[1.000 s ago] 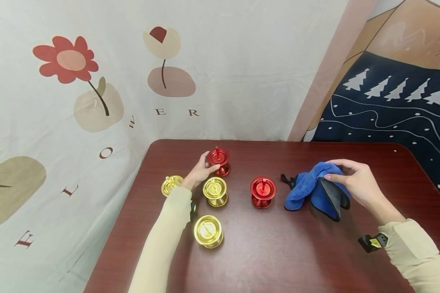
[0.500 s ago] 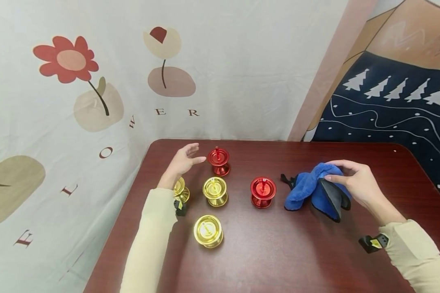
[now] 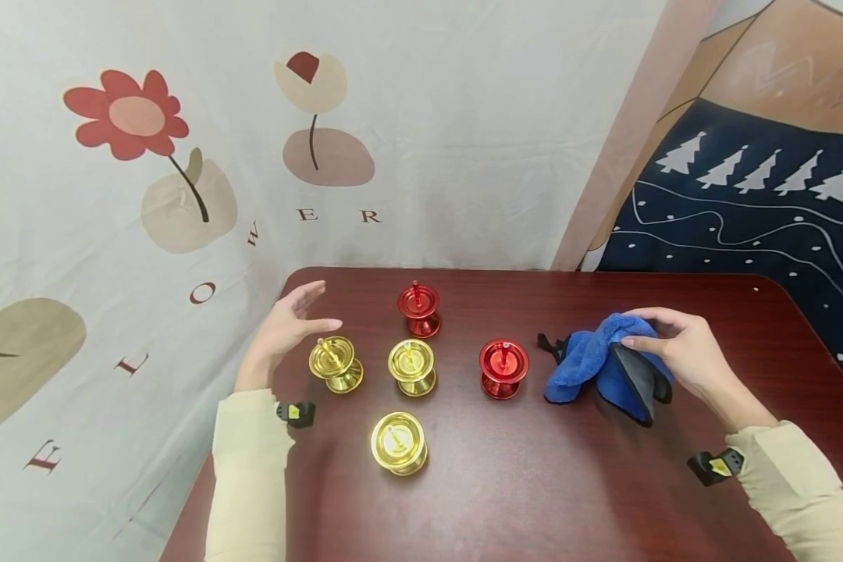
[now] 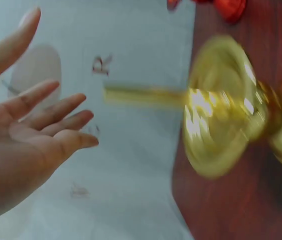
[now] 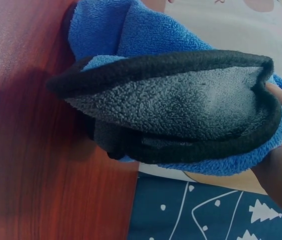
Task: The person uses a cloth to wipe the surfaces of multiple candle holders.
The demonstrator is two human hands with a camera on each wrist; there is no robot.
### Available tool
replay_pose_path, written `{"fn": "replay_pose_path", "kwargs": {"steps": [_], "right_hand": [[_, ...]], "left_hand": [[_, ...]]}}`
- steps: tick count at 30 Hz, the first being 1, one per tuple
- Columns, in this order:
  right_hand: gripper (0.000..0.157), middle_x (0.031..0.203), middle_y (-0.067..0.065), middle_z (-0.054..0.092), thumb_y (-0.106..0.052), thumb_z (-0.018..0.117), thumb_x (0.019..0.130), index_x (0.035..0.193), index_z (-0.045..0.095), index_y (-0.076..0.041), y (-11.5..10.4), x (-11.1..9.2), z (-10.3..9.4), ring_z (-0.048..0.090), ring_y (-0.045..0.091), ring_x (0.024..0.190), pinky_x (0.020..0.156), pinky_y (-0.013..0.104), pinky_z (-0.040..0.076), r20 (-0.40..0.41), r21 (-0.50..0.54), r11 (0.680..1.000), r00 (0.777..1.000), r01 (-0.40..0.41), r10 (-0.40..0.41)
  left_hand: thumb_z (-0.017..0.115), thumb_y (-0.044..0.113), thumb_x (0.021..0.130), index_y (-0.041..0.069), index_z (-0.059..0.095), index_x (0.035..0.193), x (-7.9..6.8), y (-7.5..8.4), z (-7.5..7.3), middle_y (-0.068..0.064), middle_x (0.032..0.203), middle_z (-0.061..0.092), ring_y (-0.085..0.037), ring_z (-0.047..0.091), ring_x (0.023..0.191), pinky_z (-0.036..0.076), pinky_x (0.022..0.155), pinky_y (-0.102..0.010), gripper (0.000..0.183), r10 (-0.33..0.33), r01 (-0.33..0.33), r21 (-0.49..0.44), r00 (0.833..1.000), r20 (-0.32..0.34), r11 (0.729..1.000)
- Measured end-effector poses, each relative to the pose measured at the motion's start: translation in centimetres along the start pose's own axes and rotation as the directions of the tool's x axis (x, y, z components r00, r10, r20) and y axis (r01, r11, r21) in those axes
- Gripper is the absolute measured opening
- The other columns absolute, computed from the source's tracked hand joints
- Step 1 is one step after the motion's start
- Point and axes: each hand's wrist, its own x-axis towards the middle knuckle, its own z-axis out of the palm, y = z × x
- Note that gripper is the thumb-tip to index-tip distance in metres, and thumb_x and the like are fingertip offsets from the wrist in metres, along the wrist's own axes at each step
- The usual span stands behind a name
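My left hand [image 3: 279,332] hangs in the air at the table's left edge, fingers spread and holding nothing. Beside it stands a gold candle holder [image 3: 335,363] with an upright pin in its dish; the left wrist view shows this candle holder [image 4: 221,110] blurred, apart from the fingers. My right hand [image 3: 684,351] pinches the top of a bunched blue towel [image 3: 578,367] between thumb and fingers. The towel's grey underside [image 5: 181,102] and black edging face the right wrist camera. A red candle holder [image 3: 503,367] stands left of the towel.
Another gold candle holder [image 3: 411,365] stands mid-left, with a third gold candle holder [image 3: 399,443] nearer the front. A second red candle holder [image 3: 419,308] is toward the back of the dark red table [image 3: 534,484]. A printed curtain [image 3: 464,156] hangs behind the table.
My left hand has let go of the back red candle holder and moved left, past the leftmost gold one, which now shows fully. The right hand and towel have hardly moved.
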Motion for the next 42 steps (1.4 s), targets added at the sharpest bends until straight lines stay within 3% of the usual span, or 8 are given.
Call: {"fn": "replay_pose_path", "kwargs": {"steps": [8, 12, 16, 19, 24, 34, 38, 42], "right_hand": [[0.035, 0.099, -0.012, 0.063, -0.008, 0.069, 0.081, 0.114, 0.06, 0.0, -0.1, 0.0, 0.1, 0.059, 0.005, 0.087, 0.072, 0.015, 0.048, -0.003, 0.004, 1.0, 1.0, 0.018, -0.018], [0.034, 0.099, -0.01, 0.064, -0.008, 0.069, 0.081, 0.113, 0.06, 0.0, 0.0, 0.0, 0.2, 0.059, 0.005, 0.087, 0.073, 0.014, 0.048, -0.004, 0.01, 1.0, 1.0, 0.026, -0.026], [0.034, 0.098, -0.011, 0.064, -0.009, 0.07, 0.08, 0.112, 0.061, 0.0, 0.1, 0.0, 0.2, 0.059, 0.005, 0.087, 0.073, 0.014, 0.048, -0.009, 0.003, 1.0, 1.0, 0.029, -0.028], [0.035, 0.1, -0.011, 0.064, -0.01, 0.07, 0.081, 0.113, 0.06, -0.001, 0.2, 0.0, 0.2, 0.059, 0.004, 0.088, 0.074, 0.014, 0.047, -0.005, -0.008, 1.0, 1.0, 0.02, -0.02], [0.038, 0.103, -0.011, 0.063, -0.014, 0.069, 0.082, 0.116, 0.059, -0.002, 0.1, 0.0, 0.1, 0.058, 0.004, 0.091, 0.074, 0.014, 0.047, 0.005, -0.032, 0.999, 1.0, 0.002, -0.002], [0.038, 0.102, -0.01, 0.063, -0.014, 0.07, 0.081, 0.115, 0.059, -0.002, -0.1, 0.0, 0.1, 0.058, 0.005, 0.09, 0.074, 0.014, 0.047, -0.002, -0.029, 1.0, 1.0, 0.008, -0.008], [0.038, 0.102, -0.01, 0.062, -0.015, 0.069, 0.081, 0.116, 0.059, -0.003, -0.4, 0.0, 0.0, 0.057, 0.005, 0.09, 0.074, 0.014, 0.047, -0.005, -0.043, 0.999, 1.0, 0.007, -0.007], [0.039, 0.102, -0.01, 0.062, -0.018, 0.069, 0.082, 0.116, 0.059, -0.004, -1.0, 0.1, -0.1, 0.057, 0.005, 0.09, 0.074, 0.014, 0.047, -0.011, -0.059, 0.998, 1.0, -0.002, 0.001]], "left_hand": [[0.072, 0.003, 0.076, -0.001, 0.019, 0.143, -1.6, -5.4, -0.9, -0.026, 0.144, 0.022, -0.039, 0.015, 0.134, 0.013, 0.106, -0.052, 0.085, -0.026, 0.031, -0.048, 0.994, 0.108, 0.998], [0.073, 0.002, 0.074, 0.002, 0.018, 0.144, -1.9, -8.1, -0.2, -0.029, 0.142, 0.024, -0.042, 0.019, 0.131, 0.024, 0.102, -0.052, 0.089, -0.043, 0.049, -0.046, 0.99, 0.131, 0.998], [0.073, 0.001, 0.074, 0.006, 0.017, 0.145, -2.2, -9.7, 0.5, -0.03, 0.137, 0.031, -0.042, 0.031, 0.126, 0.041, 0.091, -0.037, 0.09, -0.044, 0.052, -0.057, 0.991, 0.129, 0.997], [0.072, -0.003, 0.073, 0.005, 0.022, 0.143, -2.4, -10.3, 0.8, -0.028, 0.133, 0.037, -0.027, 0.045, 0.117, 0.045, 0.082, -0.025, 0.087, -0.005, 0.018, -0.093, 0.99, 0.142, 0.996], [0.072, -0.006, 0.071, 0.0, 0.026, 0.139, -2.6, -10.4, 1.4, -0.023, 0.129, 0.041, -0.005, 0.05, 0.103, 0.046, 0.08, -0.021, 0.082, 0.046, -0.022, -0.152, 0.987, 0.157, 0.988], [0.072, -0.009, 0.068, -0.002, 0.035, 0.133, -2.7, -9.7, 1.3, -0.015, 0.12, 0.05, -0.008, 0.052, 0.101, 0.044, 0.083, -0.02, 0.075, 0.053, -0.035, -0.157, 0.992, 0.116, 0.987], [0.074, -0.004, 0.069, -0.003, 0.034, 0.135, -2.5, -8.2, 1.0, -0.018, 0.122, 0.049, -0.009, 0.052, 0.099, 0.044, 0.081, -0.019, 0.078, 0.024, -0.015, -0.107, 0.996, 0.085, 0.994], [0.076, 0.001, 0.07, -0.003, 0.028, 0.139, -2.1, -5.7, 0.8, -0.023, 0.13, 0.043, -0.012, 0.05, 0.104, 0.042, 0.081, -0.018, 0.084, -0.002, 0.005, -0.059, 0.998, 0.058, 0.998]]}}
